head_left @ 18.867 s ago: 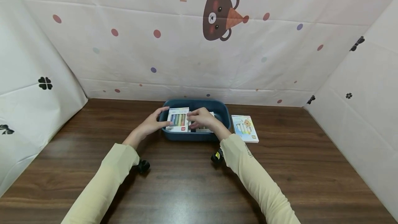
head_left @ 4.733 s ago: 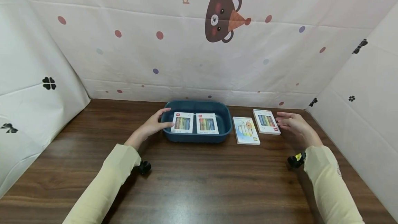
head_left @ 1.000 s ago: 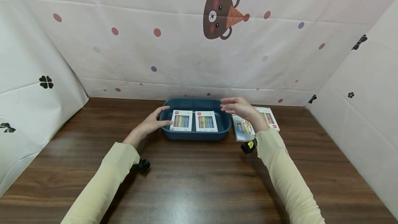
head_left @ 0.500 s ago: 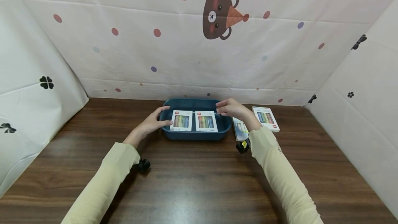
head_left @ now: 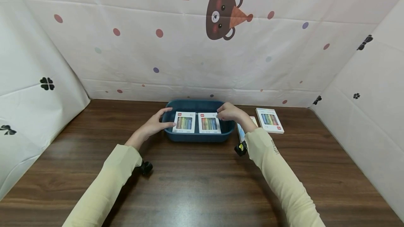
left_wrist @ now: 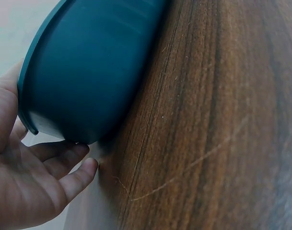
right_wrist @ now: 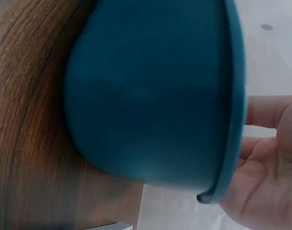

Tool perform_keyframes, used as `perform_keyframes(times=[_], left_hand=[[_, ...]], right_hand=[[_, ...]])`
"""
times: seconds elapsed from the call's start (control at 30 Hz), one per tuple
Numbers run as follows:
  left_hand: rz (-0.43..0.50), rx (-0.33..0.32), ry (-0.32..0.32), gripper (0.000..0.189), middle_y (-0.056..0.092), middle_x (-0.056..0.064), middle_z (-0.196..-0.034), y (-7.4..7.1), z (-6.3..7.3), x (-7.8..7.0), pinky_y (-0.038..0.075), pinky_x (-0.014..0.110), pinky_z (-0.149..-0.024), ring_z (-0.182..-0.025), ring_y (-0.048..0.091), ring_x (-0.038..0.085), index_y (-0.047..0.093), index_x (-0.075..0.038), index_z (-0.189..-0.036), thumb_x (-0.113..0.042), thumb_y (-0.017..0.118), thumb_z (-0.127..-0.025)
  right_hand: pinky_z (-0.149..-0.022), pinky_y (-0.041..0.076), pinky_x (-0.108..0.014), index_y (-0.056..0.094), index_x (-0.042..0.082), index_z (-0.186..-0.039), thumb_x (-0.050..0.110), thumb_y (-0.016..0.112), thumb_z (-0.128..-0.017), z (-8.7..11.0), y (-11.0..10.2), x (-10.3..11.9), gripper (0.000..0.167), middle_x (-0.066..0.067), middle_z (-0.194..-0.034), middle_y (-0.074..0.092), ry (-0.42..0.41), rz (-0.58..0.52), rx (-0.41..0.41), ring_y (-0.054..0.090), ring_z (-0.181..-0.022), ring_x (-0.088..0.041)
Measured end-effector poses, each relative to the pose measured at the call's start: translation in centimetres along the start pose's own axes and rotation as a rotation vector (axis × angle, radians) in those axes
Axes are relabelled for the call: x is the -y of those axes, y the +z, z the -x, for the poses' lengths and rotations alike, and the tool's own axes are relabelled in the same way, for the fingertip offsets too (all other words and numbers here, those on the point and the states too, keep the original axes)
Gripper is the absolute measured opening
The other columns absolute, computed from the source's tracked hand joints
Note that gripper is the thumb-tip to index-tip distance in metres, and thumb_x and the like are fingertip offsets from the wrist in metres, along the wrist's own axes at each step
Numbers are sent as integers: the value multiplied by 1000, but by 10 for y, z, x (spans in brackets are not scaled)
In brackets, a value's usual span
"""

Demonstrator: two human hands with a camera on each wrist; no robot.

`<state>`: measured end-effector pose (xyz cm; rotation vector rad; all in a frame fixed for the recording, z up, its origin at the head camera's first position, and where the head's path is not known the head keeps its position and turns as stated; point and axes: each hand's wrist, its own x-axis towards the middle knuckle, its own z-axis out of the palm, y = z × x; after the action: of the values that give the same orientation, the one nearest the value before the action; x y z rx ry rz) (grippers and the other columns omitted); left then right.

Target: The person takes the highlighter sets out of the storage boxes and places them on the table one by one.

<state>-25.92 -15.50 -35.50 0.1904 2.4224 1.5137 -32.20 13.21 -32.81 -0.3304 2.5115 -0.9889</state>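
Observation:
My left hand (head_left: 154, 123) grips the left end of the dark blue plastic bin (head_left: 195, 137), thumb over the rim and fingers along the outer wall in the left wrist view. Inside the bin lie two white window boxes of coloured sticks, a left box (head_left: 184, 122) and a right box (head_left: 209, 123), side by side. My right hand (head_left: 231, 112) reaches over the bin's right rim, bent fingertips right at the right box's upper right edge. In the right wrist view the bin wall hides those fingertips, so I cannot tell whether they pinch the box.
A blue-and-white box (head_left: 241, 134) lies right of the bin, mostly covered by my right forearm. Beyond it lies another white window box (head_left: 270, 121). The patterned cloth wall (head_left: 126, 55) rises close behind the bin on the wooden table (head_left: 189, 185).
Since the oldest frame, a window box has come to lie on the table at right, and the boxes in the bin are turned around. Lately my right hand moved left to the right box.

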Motion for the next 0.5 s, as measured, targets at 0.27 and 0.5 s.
perform_keyframes(times=[0.27,0.5], left_hand=[[-17,-4,-1,69,9,21,-149,0,0,1,18,60,-102,-134,9,42,21,-9,-144,-19,60,-87],[-12,0,-2,69,9,21,-149,0,-2,2,19,60,-102,-134,9,42,22,-11,-144,-19,61,-87]], right_hand=[[-48,37,-21,58,-4,-63,2,47,-83,-5,6,5,23,-5,-58,51,50,222,-39,39,-47,-11],[-43,23,-22,32,12,-55,0,41,-83,-6,11,10,32,3,-48,26,95,357,-18,20,-41,-9]])
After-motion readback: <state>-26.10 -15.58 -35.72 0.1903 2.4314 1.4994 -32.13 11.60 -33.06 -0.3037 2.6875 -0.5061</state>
